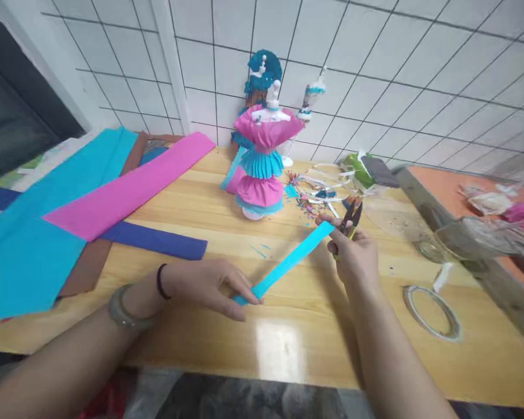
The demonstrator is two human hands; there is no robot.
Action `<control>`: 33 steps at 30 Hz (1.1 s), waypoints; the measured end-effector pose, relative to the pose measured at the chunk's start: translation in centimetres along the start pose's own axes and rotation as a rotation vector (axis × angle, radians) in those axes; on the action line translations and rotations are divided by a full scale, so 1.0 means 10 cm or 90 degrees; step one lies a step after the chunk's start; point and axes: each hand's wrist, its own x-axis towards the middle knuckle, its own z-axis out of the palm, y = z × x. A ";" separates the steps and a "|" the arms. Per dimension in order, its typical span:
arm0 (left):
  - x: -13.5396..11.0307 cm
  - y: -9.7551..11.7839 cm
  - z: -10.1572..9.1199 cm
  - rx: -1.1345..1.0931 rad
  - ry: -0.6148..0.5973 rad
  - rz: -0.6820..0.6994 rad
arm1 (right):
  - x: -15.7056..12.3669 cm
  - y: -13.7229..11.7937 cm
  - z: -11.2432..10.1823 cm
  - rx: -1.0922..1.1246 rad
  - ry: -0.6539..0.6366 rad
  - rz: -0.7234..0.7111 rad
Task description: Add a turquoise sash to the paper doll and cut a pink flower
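Observation:
A narrow blue crepe paper strip (pixel 290 261) stretches at a slant between my two hands, above the wooden table. My left hand (pixel 213 285) has its fingers closed on the strip's lower end. At the upper end, my right hand (pixel 353 250) pinches the strip and also keeps a pair of dark-bladed scissors (pixel 352 216) with a bit of yellow handle in its palm, blades pointing up and away. Beyond the strip stands a small dress form (pixel 264 166) dressed in pink and blue pleated crepe paper. Thin blue paper slivers (pixel 261 251) lie near the strip.
Large blue (pixel 70 215), pink (pixel 135 183) and navy (pixel 157 240) crepe paper sheets cover the left side. Paper scraps (pixel 310 198) lie behind my right hand. A tape roll (pixel 432 313) sits at right, beside a raised orange-topped surface (pixel 441 180). A tiled wall (pixel 353 75) closes the back.

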 end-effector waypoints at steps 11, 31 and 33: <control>-0.01 -0.01 0.02 -0.201 -0.042 -0.041 | -0.04 -0.05 0.00 0.027 -0.054 0.035; 0.24 0.01 0.24 -0.416 -0.008 -0.252 | -0.60 0.07 0.28 -0.203 -0.233 -0.236; 0.23 0.00 0.26 -0.406 -0.028 -0.234 | -0.58 0.10 0.27 -0.232 -0.264 -0.272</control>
